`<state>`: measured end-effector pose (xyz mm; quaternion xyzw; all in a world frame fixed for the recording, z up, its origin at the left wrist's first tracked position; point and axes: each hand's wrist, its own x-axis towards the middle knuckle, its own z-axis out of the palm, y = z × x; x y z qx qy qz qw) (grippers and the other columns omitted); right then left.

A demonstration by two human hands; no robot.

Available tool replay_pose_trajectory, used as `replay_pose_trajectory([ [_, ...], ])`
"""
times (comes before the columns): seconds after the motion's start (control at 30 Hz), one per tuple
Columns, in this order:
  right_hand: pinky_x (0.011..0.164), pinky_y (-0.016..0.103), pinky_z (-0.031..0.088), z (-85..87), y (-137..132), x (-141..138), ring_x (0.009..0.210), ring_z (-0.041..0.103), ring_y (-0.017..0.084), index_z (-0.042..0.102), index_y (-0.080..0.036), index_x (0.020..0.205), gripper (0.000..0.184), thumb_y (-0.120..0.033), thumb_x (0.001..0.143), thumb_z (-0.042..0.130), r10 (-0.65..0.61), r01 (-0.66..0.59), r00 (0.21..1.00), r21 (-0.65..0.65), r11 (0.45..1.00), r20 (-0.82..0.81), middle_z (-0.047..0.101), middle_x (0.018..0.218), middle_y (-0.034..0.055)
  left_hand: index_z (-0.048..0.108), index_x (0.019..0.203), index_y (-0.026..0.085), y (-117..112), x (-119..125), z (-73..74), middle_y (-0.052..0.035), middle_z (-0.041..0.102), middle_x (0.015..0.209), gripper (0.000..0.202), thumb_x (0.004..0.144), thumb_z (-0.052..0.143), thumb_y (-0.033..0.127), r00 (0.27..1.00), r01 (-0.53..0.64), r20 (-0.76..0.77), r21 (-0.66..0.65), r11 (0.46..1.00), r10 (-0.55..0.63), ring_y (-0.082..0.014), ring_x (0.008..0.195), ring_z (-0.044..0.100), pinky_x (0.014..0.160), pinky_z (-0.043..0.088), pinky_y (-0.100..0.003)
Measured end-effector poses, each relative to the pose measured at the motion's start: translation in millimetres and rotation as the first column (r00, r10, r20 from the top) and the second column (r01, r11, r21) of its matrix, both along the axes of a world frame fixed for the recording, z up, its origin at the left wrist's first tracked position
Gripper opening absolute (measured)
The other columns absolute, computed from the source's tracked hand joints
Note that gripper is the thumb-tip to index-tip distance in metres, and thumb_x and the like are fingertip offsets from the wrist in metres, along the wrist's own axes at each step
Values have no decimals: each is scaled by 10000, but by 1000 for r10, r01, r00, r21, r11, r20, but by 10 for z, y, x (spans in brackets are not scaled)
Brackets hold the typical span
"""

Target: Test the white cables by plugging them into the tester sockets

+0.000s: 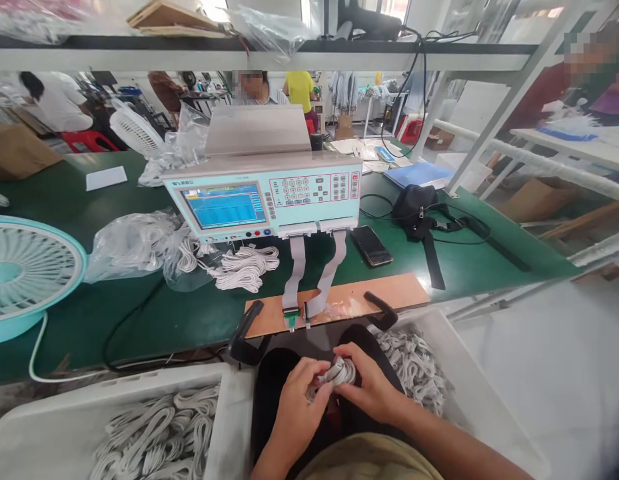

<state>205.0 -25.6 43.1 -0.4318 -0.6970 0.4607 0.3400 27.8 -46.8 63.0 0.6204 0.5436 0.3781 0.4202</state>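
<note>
Over my lap, a coiled bundle of white cable [343, 372] is held between both hands. My left hand [305, 393] has its fingers and thumb closed on the bundle's left side. My right hand [372, 383] grips the same bundle from the right, with thumb and forefinger curled round it. The cable's ends are hidden by my fingers. Just beyond my hands, a green connector board [291, 319] and a second small connector [307, 316] sit at the edge of a wooden board [354, 300]. Grey ribbon cables [295, 270] run from them up to a tester with a lit screen [224, 205].
White bins of cable bundles stand at left [234, 407] and right [469, 347]. Black clamps [246, 333] hold the wooden board. A turquoise fan [34, 267], bagged cables [134, 243], loose coils [246, 267], a phone [371, 245] and a black bag [416, 210] lie on the green table.
</note>
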Motion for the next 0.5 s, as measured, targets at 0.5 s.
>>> replay_pose_trajectory([
  [0.5, 832, 325, 438, -32, -102, -78, 965, 514, 216, 364, -197, 1236, 670, -61, 606, 545, 107, -109, 993, 46, 993, 42, 496, 1070, 90, 614, 876, 198, 16, -8, -39, -26, 537, 830, 154, 736, 560, 229, 969, 127, 230, -147, 981, -91, -128, 648, 471, 524, 393, -203],
])
